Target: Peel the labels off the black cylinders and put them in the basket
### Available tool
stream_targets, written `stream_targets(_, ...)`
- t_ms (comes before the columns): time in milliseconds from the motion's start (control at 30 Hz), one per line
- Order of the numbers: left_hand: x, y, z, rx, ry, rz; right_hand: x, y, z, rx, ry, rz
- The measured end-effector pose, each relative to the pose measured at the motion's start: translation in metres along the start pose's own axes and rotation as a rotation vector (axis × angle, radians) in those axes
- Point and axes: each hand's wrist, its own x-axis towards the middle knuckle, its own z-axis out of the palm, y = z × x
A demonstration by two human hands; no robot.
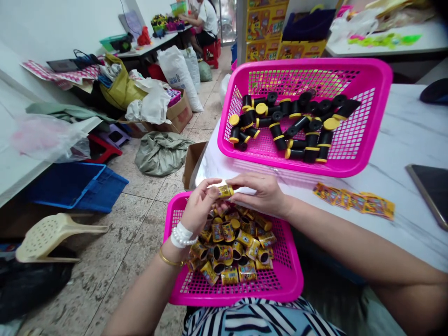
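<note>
A small yellow printed cylinder (225, 191) is held above the lower basket. My left hand (200, 205) grips its left side between thumb and fingers. The fingertips of my right hand (262, 192) are closed at its right end. Directly below, a pink basket (297, 280) holds many similar cylinders (223, 253) with yellow printed sleeves, several showing dark open ends. On the table, a larger pink basket (382, 100) contains black cylinders (278, 136) with yellow rings or caps. A row of overlapping printed sleeves (355, 200) lies to the right of my right hand.
A dark flat device (430, 189) lies on the white marbled table (402, 140) at right. Left on the floor are a grey-green cloth sack (161, 153), a blue crate (75, 184) and a cream stool (52, 235). A person (206, 21) sits at a far table.
</note>
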Motion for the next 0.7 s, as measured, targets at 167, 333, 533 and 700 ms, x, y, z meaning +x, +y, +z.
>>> stream_targets(167, 0.001, 0.000, -0.003, -0.061, -0.016, -0.148, 0.001, 0.000, 0.000, -0.004, -0.071, -0.030)
stream_targets(333, -0.001, 0.001, 0.005, 0.044, 0.035, 0.047, 0.002, -0.004, 0.005, 0.239, 0.021, 0.243)
stream_targets(533, 0.003, 0.006, 0.010, 0.480, 0.140, 0.374, 0.002, -0.006, 0.010, 0.602, 0.165, 0.573)
stream_targets(700, 0.016, 0.004, 0.004, 0.299, 0.016, 0.194, 0.006, 0.000, 0.007, 0.719, 0.081, 0.568)
